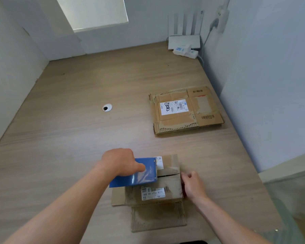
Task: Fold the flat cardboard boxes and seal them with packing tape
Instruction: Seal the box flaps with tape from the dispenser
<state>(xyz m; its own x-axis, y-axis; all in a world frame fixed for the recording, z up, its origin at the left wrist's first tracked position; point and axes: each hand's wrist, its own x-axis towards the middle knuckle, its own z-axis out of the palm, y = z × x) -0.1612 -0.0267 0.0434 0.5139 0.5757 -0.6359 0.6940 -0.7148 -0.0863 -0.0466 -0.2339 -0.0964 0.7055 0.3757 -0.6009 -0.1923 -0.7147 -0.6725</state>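
Observation:
A small folded cardboard box (167,184) with a barcode label stands near the table's front edge, its top flaps closed with a seam between them and loose flaps spread on the table around it. My left hand (120,162) grips a blue tape dispenser (136,173) laid over the box's top left part. My right hand (192,185) presses against the box's right side with curled fingers. A flattened cardboard box (197,106) with a white shipping label lies further back on the right.
The wooden table (95,131) has a round cable hole (107,107) at its middle. A white router (183,41) and a power strip (185,52) sit in the far right corner. Walls close in on the left, back and right.

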